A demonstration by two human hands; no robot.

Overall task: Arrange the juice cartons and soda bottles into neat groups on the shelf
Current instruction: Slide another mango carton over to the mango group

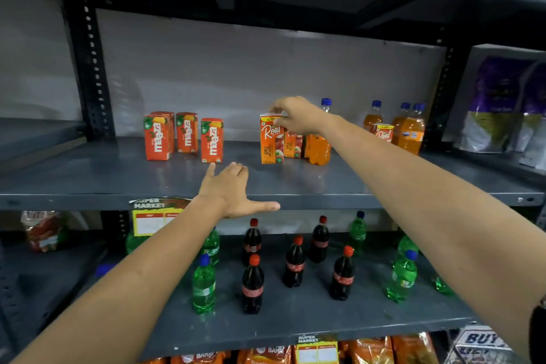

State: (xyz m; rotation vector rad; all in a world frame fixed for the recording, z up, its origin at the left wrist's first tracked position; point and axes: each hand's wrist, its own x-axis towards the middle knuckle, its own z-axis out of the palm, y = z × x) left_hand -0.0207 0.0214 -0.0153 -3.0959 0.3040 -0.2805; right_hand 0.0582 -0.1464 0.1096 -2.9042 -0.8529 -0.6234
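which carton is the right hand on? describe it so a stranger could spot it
On the middle shelf, right of the three red Maaza cartons, stands the front Real apple carton. The right hand pinches its top. It is closest to the shelf edge among the Real cartons.

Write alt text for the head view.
The right hand grips the top of a Real apple juice carton on the grey middle shelf, while the left hand rests open on its front edge. Maaza cartons stand left, orange soda bottles right.
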